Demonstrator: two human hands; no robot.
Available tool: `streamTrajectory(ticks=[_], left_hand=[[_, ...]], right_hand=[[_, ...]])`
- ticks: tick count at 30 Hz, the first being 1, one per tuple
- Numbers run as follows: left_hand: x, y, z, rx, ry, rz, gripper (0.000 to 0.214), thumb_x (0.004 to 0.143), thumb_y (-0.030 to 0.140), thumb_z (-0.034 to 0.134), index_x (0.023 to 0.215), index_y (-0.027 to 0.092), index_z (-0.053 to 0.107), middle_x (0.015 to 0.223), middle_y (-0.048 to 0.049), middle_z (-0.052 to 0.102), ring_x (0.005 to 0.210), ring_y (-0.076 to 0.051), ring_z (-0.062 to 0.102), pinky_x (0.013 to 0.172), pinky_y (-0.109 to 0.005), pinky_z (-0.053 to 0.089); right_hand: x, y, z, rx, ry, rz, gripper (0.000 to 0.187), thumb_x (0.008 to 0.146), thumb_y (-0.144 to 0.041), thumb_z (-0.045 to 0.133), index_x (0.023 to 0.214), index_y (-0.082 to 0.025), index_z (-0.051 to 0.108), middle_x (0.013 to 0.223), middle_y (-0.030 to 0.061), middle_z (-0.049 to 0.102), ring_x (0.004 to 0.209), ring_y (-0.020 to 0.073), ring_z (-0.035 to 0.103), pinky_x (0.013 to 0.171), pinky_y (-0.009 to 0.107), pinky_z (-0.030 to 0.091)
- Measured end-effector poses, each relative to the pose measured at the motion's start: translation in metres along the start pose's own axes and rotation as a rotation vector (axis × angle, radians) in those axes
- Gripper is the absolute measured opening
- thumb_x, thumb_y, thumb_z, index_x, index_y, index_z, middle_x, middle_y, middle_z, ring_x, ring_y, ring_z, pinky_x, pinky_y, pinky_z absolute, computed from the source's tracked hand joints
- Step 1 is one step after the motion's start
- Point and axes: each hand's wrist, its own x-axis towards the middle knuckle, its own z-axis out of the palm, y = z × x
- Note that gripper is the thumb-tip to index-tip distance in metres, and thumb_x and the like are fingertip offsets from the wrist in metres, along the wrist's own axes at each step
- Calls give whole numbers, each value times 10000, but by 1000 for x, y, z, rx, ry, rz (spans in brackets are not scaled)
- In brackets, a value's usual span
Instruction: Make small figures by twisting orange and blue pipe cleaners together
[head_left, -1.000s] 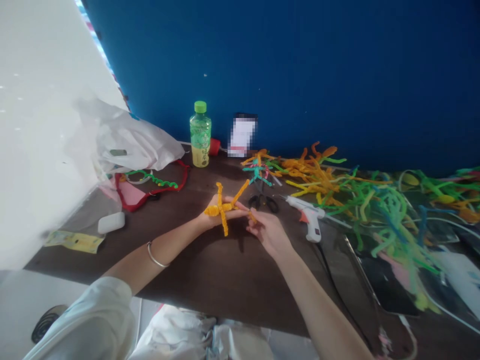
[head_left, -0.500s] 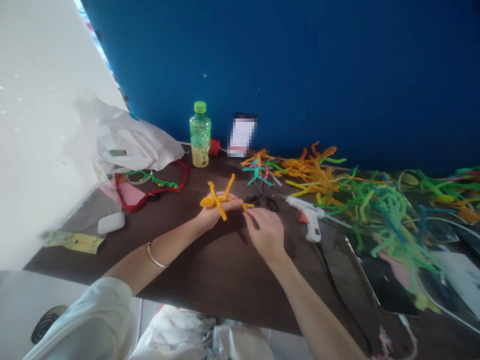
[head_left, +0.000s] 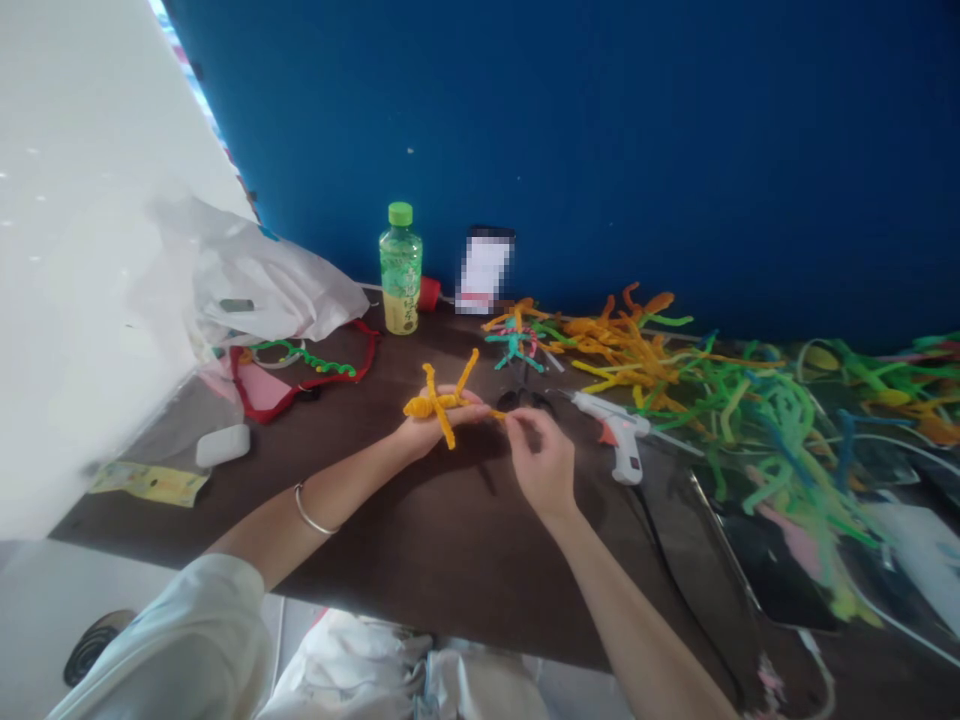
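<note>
My left hand (head_left: 429,430) is closed on a yellow-orange pipe-cleaner figure (head_left: 422,407), which has a thick coiled body and several thin limbs sticking out. One limb stretches right, past my left fingertips. My right hand (head_left: 541,458) pinches the far end of that limb between thumb and fingers. Just behind my right hand lie black-handled scissors (head_left: 541,400), partly covered by it. A small teal pipe-cleaner figure (head_left: 514,343) is beyond them. To the right rests a white hot glue gun (head_left: 628,440) with an orange trigger.
A green-capped drink bottle (head_left: 400,270) and a propped phone (head_left: 484,270) stand at the back by the blue wall. Orange pipe cleaners (head_left: 626,335) and green ones (head_left: 757,400) are heaped right. A dark tablet-like device (head_left: 772,560) lies front right. Left are a plastic bag (head_left: 277,285) and a white case (head_left: 223,445).
My right hand has shifted slightly right and its fingers have curled, with the limb now pulled straighter. The figure in my left hand has moved a little to the right.
</note>
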Motion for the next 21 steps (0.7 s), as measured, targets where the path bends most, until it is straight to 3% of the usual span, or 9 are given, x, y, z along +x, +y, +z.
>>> streamTrajectory(ticks=[5, 9, 11, 14, 18, 21], left_hand=[[0, 1, -2, 82, -40, 36, 244, 571, 250, 746, 730, 109, 625, 728, -58, 664, 697, -159, 620, 722, -300, 488], [2, -2, -3, -18, -122, -42, 253, 547, 238, 755, 703, 103, 609, 730, -51, 653, 678, -145, 612, 706, -299, 490], [1, -2, -2, -118, -159, -107, 256, 522, 222, 768, 671, 110, 593, 710, -41, 647, 663, -136, 607, 677, -281, 490], [-1, 0, 1, -241, -186, -153, 253, 515, 214, 772, 646, 121, 577, 690, -33, 643, 657, -127, 603, 657, -262, 485], [-4, 2, 4, -236, -253, -100, 235, 550, 208, 748, 709, 133, 593, 737, -32, 653, 692, -132, 613, 703, -285, 481], [-5, 1, 5, -184, -236, -60, 198, 577, 201, 725, 708, 138, 591, 696, -18, 647, 668, -122, 604, 699, -286, 475]], right_hand=[[8, 0, -4, 569, -132, 559, 164, 650, -294, 673, 720, -169, 595, 678, 15, 616, 613, 130, 566, 632, 285, 473], [11, 1, -9, 896, -362, 828, 127, 627, -257, 664, 685, -181, 579, 634, -5, 573, 532, 100, 503, 608, 300, 477], [11, 0, -9, 987, -454, 876, 101, 643, -251, 635, 682, -190, 564, 603, -21, 535, 495, 90, 465, 605, 312, 480], [9, -2, -9, 1065, -472, 880, 103, 660, -252, 630, 691, -195, 551, 614, -34, 517, 513, 79, 464, 638, 299, 482], [9, -5, -6, 1064, -450, 836, 170, 656, -293, 666, 663, -189, 533, 620, -39, 524, 532, 73, 482, 653, 288, 484], [8, -6, -3, 959, -417, 775, 199, 645, -326, 683, 669, -186, 544, 647, -26, 562, 563, 88, 524, 653, 290, 486]])
